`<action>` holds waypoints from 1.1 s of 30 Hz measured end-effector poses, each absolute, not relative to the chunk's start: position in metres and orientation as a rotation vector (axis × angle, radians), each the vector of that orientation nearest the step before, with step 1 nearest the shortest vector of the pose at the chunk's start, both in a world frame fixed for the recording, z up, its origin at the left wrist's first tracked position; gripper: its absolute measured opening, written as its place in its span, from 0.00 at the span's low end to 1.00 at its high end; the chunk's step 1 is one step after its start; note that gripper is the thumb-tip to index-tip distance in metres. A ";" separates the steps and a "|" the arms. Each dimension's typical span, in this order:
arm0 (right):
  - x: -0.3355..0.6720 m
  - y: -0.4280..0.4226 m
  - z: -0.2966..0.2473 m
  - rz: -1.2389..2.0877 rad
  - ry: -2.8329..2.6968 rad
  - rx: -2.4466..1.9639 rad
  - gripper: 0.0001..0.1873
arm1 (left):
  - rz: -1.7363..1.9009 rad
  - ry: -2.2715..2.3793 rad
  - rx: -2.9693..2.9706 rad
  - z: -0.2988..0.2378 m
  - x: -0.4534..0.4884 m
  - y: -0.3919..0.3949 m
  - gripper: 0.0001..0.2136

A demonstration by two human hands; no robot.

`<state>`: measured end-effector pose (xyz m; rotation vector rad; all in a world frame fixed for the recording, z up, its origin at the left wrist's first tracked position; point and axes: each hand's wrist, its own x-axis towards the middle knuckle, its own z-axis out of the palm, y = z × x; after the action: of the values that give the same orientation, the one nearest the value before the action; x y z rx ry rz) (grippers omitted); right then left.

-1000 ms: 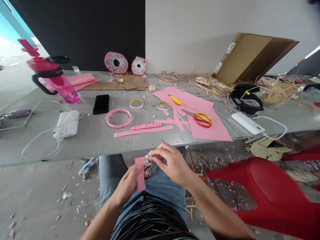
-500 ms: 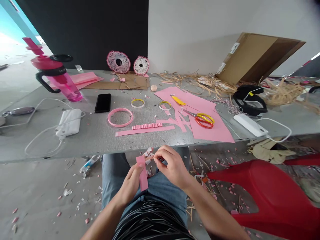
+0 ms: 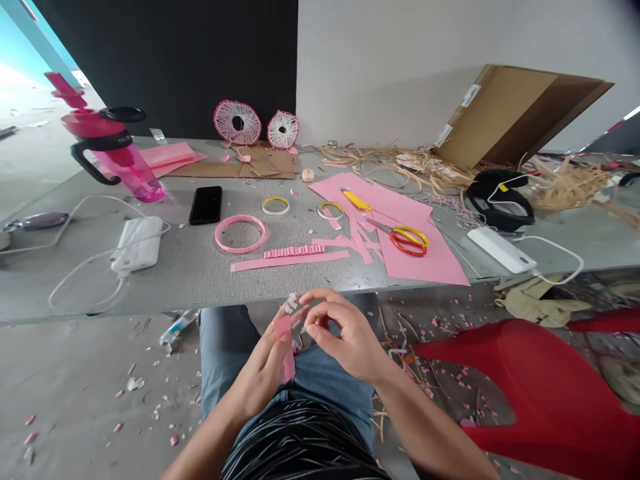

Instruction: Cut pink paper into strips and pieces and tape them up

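Note:
My left hand (image 3: 263, 363) pinches a short pink paper strip (image 3: 283, 327) between thumb and fingers, above my lap. Small white bits, like pieces of tape (image 3: 290, 303), cling to that hand's fingertips. Beside them, my right hand (image 3: 345, 333) has its fingers curved and apart, with nothing visible between them. Just beyond the hands, on the table, lie a long flat pink strip (image 3: 290, 262) and a pleated pink strip (image 3: 294, 251). A pink ring (image 3: 241, 235) sits to their left.
Scissors (image 3: 400, 237) and a yellow cutter (image 3: 356, 199) lie on pink sheets (image 3: 425, 260). Two tape rolls (image 3: 275, 206), a phone (image 3: 206, 205), a power bank (image 3: 140, 243) and a pink bottle (image 3: 120, 157) are on the table. A red stool (image 3: 540, 393) stands at right.
My right hand's fingers have spread apart near the left fingertips. The pink strip in my left hand has tilted, its upper end now bent toward me.

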<state>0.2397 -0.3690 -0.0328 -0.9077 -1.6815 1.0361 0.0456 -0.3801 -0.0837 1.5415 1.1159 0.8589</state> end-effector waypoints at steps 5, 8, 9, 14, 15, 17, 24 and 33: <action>0.230 -0.368 -0.029 1.154 -1.727 -0.901 0.07 | 0.844 1.048 1.915 -0.071 0.047 -0.386 0.23; 0.228 -0.370 -0.027 1.135 -1.737 -0.946 0.07 | 0.803 1.066 1.939 -0.069 0.048 -0.385 0.23; 0.228 -0.370 -0.027 1.123 -1.735 -0.962 0.07 | 0.811 1.079 1.896 -0.070 0.048 -0.384 0.23; 0.232 -0.372 -0.025 1.070 -1.736 -1.027 0.07 | 1.100 1.131 1.454 -0.074 0.049 -0.380 0.16; 0.232 -0.372 -0.025 1.065 -1.736 -1.032 0.07 | 1.122 1.127 1.395 -0.074 0.050 -0.379 0.14; 0.232 -0.372 -0.028 1.061 -1.737 -1.038 0.07 | 1.114 1.113 1.338 -0.073 0.051 -0.377 0.14; 0.216 -0.374 -0.045 1.106 -1.436 -1.014 0.04 | 1.299 1.218 1.160 -0.075 0.061 -0.377 0.12; 0.208 -0.374 -0.054 1.197 -1.305 -1.130 0.06 | 1.305 1.295 1.256 -0.084 0.068 -0.383 0.11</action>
<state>0.2080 -0.3743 -0.0537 -1.1300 -1.3050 1.1971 0.0676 -0.3835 -0.0840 1.2560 1.2954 1.3047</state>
